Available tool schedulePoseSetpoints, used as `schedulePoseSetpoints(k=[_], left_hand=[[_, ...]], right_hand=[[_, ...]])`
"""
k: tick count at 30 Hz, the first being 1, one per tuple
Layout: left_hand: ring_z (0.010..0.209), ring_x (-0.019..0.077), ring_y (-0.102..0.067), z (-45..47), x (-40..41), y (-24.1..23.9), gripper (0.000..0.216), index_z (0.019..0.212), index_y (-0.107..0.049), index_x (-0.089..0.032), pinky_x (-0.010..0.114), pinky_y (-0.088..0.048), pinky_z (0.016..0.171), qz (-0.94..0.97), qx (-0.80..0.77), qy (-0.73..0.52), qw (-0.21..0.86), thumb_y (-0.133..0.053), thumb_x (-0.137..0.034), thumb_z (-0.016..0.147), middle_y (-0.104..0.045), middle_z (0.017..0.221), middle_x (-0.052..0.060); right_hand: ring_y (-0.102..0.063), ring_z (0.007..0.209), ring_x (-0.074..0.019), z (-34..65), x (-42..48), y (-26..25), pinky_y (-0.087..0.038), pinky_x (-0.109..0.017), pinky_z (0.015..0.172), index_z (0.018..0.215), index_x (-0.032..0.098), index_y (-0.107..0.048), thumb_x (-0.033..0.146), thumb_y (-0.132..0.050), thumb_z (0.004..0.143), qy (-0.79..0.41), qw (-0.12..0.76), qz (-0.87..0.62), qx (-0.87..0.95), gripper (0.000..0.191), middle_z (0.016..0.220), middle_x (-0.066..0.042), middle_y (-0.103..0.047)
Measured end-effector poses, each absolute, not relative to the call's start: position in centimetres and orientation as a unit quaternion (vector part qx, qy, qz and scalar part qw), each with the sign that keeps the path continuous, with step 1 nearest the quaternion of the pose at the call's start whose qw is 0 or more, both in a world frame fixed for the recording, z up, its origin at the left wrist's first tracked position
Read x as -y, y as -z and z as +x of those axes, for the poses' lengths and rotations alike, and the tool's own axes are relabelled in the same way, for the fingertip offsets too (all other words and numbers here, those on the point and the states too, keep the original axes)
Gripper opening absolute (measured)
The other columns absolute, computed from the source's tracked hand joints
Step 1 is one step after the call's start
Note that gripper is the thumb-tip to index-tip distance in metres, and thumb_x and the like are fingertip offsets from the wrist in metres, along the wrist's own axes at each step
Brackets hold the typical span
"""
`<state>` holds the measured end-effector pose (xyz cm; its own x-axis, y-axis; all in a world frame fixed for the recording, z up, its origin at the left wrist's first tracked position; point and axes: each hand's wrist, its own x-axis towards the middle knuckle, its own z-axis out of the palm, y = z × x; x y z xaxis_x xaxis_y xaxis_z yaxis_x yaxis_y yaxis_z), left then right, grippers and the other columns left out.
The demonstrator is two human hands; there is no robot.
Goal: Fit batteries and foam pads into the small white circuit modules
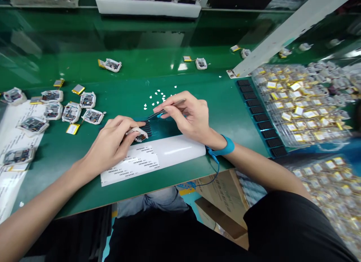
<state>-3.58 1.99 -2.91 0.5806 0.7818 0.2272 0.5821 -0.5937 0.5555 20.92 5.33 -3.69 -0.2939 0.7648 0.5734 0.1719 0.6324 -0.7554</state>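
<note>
My left hand [111,141] is closed around a small white device housing [141,135], whose open side shows circuit parts. Pinched in my right hand [191,113] are metal tweezers [178,103], their tips pointing left toward a strip of black pads [147,127] beside the housing. Whether the tips touch anything is too small to tell. A small blue piece shows beneath my right fingers. My right wrist wears a blue strap [227,145] with a coiled cord. Tiny white bits [158,92] lie scattered beyond the tweezers.
A curled white label sheet [180,149] lies near the front edge. Several open housings with batteries [72,112] sit at left. Black pads [261,117] line the right side, beside clear trays of battery units [295,104]. A white post [282,36] stands at back right.
</note>
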Motion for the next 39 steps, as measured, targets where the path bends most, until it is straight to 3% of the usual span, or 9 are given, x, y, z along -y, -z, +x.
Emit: schedulePoseSetpoints(k=[8, 14, 18, 25, 29, 34, 39], left_hand=[[0.111, 0.0253, -0.061, -3.4, -2.1, 3.1, 0.023, 0.116, -0.062, -0.02, 0.044, -0.047, 0.096, 0.856, -0.404, -0.231, 0.226, -0.043, -0.027, 0.106, -0.071, 0.12, 0.009], [0.112, 0.026, -0.06, -3.5, -2.2, 3.1, 0.023, 0.113, -0.063, -0.02, 0.043, -0.048, 0.092, 0.853, -0.407, -0.215, 0.247, -0.043, -0.028, 0.105, -0.069, 0.117, 0.01], [0.113, 0.0275, -0.06, -3.4, -2.3, 3.0, 0.021, 0.108, -0.063, -0.021, 0.045, -0.049, 0.091, 0.844, -0.412, -0.219, 0.263, -0.043, -0.029, 0.105, -0.07, 0.119, 0.009], [0.115, 0.0294, -0.06, -3.5, -2.3, 3.1, 0.019, 0.11, -0.061, -0.02, 0.047, -0.049, 0.093, 0.853, -0.407, -0.215, 0.246, -0.044, -0.026, 0.104, -0.07, 0.118, 0.01], [0.12, 0.03, -0.058, -3.7, -2.3, 3.1, 0.019, 0.11, -0.06, -0.02, 0.047, -0.047, 0.097, 0.871, -0.387, -0.192, 0.232, -0.042, -0.022, 0.103, -0.068, 0.125, 0.009], [0.119, 0.0294, -0.058, -3.8, -2.5, 2.9, 0.02, 0.107, -0.059, -0.021, 0.046, -0.046, 0.094, 0.878, -0.382, -0.179, 0.227, -0.039, -0.024, 0.104, -0.067, 0.12, 0.01], [0.117, 0.0272, -0.057, -3.6, -2.8, 3.1, 0.02, 0.102, -0.057, -0.021, 0.045, -0.046, 0.095, 0.873, -0.396, -0.169, 0.229, -0.038, -0.025, 0.105, -0.069, 0.121, 0.009]], right_hand=[[-0.075, 0.078, -0.0077, 20.8, -5.0, 3.7, -0.064, -0.016, 0.069, 0.102, 0.019, -0.064, 0.023, -0.059, 0.099, -0.28, 0.486, -0.32, 0.764, 0.007, 0.094, 0.002, -0.078], [-0.074, 0.084, -0.0109, 20.4, -5.3, 3.7, -0.063, -0.022, 0.077, 0.097, 0.018, -0.071, 0.024, -0.068, 0.094, -0.273, 0.461, -0.32, 0.781, 0.007, 0.095, 0.0, -0.077], [-0.076, 0.09, -0.013, 20.4, -5.7, 3.7, -0.061, -0.024, 0.076, 0.086, 0.018, -0.074, 0.022, -0.062, 0.098, -0.266, 0.417, -0.313, 0.81, 0.018, 0.098, -0.003, -0.08], [-0.077, 0.087, -0.0143, 21.2, -5.2, 3.2, -0.062, -0.025, 0.072, 0.084, 0.018, -0.076, 0.023, -0.06, 0.099, -0.224, 0.382, -0.323, 0.836, 0.023, 0.1, -0.001, -0.08], [-0.077, 0.085, -0.0153, 21.4, -5.1, 3.0, -0.062, -0.025, 0.071, 0.092, 0.018, -0.079, 0.022, -0.06, 0.099, -0.206, 0.372, -0.326, 0.844, 0.021, 0.1, -0.001, -0.08], [-0.077, 0.077, -0.0134, 21.5, -4.6, 4.2, -0.061, -0.023, 0.067, 0.104, 0.019, -0.075, 0.015, -0.061, 0.097, -0.082, 0.37, -0.276, 0.883, 0.016, 0.099, 0.0, -0.081], [-0.077, 0.082, -0.0133, 21.9, -5.1, 4.8, -0.061, -0.022, 0.062, 0.117, 0.02, -0.07, 0.007, -0.055, 0.095, 0.055, 0.39, -0.233, 0.889, 0.029, 0.117, -0.004, -0.077]])
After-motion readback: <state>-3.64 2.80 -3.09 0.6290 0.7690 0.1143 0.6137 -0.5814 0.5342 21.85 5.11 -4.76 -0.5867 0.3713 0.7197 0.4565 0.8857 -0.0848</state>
